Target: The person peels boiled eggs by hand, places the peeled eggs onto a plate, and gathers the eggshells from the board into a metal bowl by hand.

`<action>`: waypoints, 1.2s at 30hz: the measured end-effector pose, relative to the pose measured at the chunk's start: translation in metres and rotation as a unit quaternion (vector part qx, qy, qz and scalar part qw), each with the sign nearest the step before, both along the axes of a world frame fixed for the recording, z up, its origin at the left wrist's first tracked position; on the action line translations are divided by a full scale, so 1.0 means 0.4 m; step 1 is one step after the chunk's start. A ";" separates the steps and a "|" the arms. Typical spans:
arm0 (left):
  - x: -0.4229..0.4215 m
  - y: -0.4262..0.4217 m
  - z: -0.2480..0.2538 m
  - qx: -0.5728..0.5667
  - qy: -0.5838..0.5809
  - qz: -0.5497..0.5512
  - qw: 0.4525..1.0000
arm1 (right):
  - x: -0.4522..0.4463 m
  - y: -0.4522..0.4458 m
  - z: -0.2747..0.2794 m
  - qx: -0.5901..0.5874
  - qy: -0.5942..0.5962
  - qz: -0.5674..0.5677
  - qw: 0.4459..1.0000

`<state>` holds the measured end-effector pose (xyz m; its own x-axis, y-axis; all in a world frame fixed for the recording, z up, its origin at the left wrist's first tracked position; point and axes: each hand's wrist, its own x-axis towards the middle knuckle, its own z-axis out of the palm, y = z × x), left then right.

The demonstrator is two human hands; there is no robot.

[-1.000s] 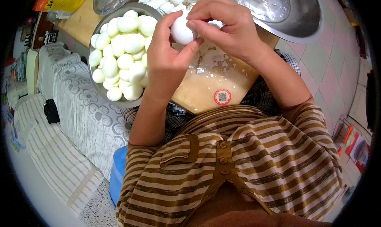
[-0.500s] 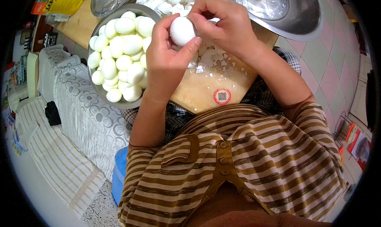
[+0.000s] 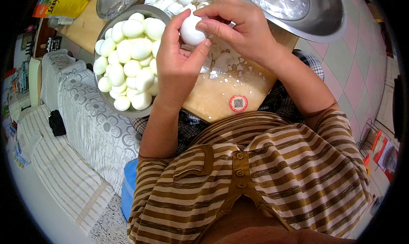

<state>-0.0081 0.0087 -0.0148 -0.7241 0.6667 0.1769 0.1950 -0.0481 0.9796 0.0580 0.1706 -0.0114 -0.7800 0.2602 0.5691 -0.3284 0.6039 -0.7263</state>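
A white egg (image 3: 191,33) is held above the worktop (image 3: 213,97) by the left hand (image 3: 181,58), its fingers closed around the egg's left and near sides. The egg's far right side is touched by the bent thumb and forefinger of the right hand (image 3: 243,28); whether anything is pinched between those fingers cannot be told. To the left, just beside the left hand, a metal bowl (image 3: 135,113) is heaped with smooth, pale eggs (image 3: 140,49). Beyond the hands, a pile of eggshells (image 3: 174,1) is gathered, and small shell fragments (image 3: 232,67) are scattered below and to the near right of the held egg. A round red-and-white sticker (image 3: 238,103) is seen near the worktop's near edge. At far right, clear plastic (image 3: 281,3) is contained in a large metal basin (image 3: 332,22).
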 end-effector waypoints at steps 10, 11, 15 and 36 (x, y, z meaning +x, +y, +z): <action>0.002 -0.004 0.004 0.001 -0.024 -0.011 1.000 | 0.003 0.006 -0.006 0.033 0.006 -0.007 0.999; 0.002 -0.004 0.004 -0.001 -0.032 -0.013 0.999 | 0.003 0.005 -0.006 0.033 0.006 -0.007 0.999; 0.005 -0.003 0.010 0.003 -0.050 -0.018 0.999 | 0.000 -0.002 -0.005 -0.003 -0.018 -0.018 1.000; -0.006 -0.007 0.015 0.001 -0.093 -0.025 0.995 | -0.004 0.013 -0.019 0.024 -0.054 -0.056 0.997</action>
